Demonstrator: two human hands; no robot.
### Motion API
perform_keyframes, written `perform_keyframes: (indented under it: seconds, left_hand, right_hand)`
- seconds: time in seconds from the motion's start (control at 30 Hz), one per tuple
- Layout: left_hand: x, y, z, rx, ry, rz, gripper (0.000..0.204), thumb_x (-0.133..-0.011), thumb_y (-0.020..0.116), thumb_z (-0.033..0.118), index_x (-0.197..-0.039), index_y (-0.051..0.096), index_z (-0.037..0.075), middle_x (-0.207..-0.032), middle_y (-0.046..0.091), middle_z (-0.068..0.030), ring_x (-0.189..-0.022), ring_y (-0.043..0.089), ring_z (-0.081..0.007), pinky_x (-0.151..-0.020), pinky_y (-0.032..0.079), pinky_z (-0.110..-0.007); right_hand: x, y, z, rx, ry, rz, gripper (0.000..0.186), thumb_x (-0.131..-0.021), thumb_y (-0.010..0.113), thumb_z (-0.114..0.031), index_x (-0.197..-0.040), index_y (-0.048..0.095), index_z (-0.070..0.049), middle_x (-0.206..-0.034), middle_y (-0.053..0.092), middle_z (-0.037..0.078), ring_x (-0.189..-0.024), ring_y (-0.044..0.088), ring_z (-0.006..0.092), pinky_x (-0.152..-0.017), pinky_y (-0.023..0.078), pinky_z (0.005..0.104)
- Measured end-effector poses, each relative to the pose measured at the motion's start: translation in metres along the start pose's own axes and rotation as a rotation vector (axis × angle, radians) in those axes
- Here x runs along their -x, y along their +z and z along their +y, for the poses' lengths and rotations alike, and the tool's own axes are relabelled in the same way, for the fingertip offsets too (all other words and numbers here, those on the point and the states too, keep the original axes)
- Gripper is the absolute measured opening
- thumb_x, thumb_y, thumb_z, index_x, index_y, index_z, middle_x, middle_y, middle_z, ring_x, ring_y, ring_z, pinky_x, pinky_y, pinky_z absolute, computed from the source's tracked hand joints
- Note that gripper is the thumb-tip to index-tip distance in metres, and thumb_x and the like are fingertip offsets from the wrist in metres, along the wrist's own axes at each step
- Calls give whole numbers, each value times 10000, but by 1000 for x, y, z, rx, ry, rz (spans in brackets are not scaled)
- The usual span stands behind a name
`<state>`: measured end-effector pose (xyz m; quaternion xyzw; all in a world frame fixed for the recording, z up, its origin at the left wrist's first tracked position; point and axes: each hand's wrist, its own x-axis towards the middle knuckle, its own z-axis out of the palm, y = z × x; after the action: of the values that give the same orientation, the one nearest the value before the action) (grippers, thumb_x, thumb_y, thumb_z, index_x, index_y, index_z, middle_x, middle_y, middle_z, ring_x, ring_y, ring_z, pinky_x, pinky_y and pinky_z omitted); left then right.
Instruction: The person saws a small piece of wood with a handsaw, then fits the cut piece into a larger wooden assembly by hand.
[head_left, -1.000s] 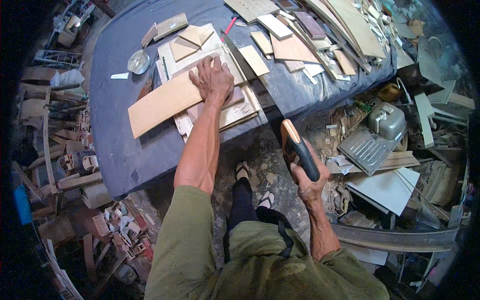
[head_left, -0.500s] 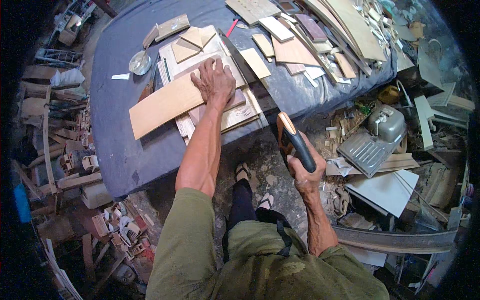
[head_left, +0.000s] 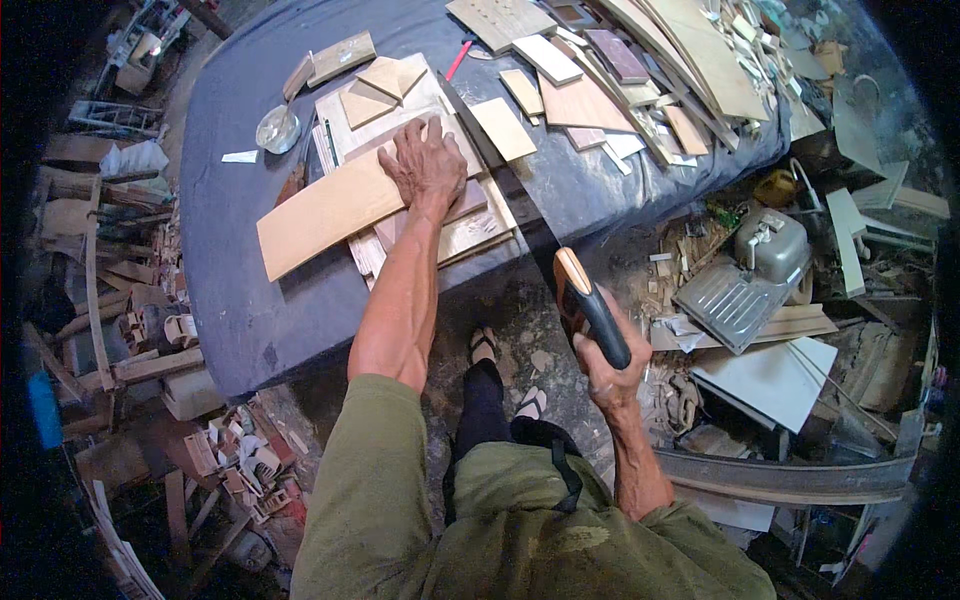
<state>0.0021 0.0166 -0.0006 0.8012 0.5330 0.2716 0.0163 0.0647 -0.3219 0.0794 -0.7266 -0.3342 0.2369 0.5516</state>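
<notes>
My left hand (head_left: 428, 168) presses down with spread fingers on a light wooden plank (head_left: 325, 215), at its right end. Under the plank lie a purplish-brown board (head_left: 467, 202) and a stack of pale boards (head_left: 490, 222). Closed around the black and orange handle of a handsaw (head_left: 603, 325) is my right hand (head_left: 612, 365), off the table's near edge. The saw's dark blade runs from the handle up past the right side of the stack, beside my left hand. Whether its teeth touch the plank is hard to see.
A dark cloth covers the table (head_left: 240, 320). On it are a clear jar (head_left: 278, 130), triangular wood pieces (head_left: 392, 77), a red pencil-like stick (head_left: 459, 60) and many offcuts (head_left: 590, 105). A metal sink (head_left: 735, 300) and scrap wood lie on the floor at right.
My right hand has drawn the handsaw slightly back toward me, its handle now lower. My left hand stays on the plank, and the view has shifted a little.
</notes>
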Motion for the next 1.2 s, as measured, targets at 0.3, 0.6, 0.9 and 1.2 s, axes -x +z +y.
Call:
perform_keyframes:
  seconds: [0.3, 0.6, 0.9, 1.2]
  left_hand:
    - [2, 3, -7, -49, 69, -46, 311, -904, 579, 273, -1179, 699, 194, -1322, 560, -82, -1311, 427, -266, -1044, 248, -636]
    - [-1, 1, -2, -57, -46, -137, 370, -950, 521, 343, -1270, 684, 255, -1393, 546, -90, -1372, 423, -260, -1128, 212, -646]
    - [0, 4, -9, -52, 52, -73, 311, -911, 578, 274, -1182, 717, 209, -1352, 575, -73, -1328, 444, -252, -1069, 238, -663]
    - [-1, 4, -5, -78, 13, -102, 350, -908, 579, 281, -1228, 707, 223, -1375, 568, -57, -1347, 431, -241, -1092, 227, -661]
  right_hand:
    - [-3, 6, -7, -103, 30, 37, 570, -787, 656, 2, -1354, 622, -54, -884, 699, 63, -736, 619, 92, -693, 514, 255]
    - [44, -6, 19, 101, -81, 21, 595, -752, 645, 16, -1344, 621, -35, -868, 722, 114, -696, 651, 116, -661, 524, 268]
    - [69, -24, 17, 124, -49, 60, 573, -739, 657, 3, -1312, 635, 6, -899, 726, 133, -763, 669, 120, -720, 531, 273]
    - [65, -12, 39, 50, -83, 53, 583, -744, 691, 11, -1323, 631, -24, -979, 744, 188, -816, 730, 164, -738, 547, 283]
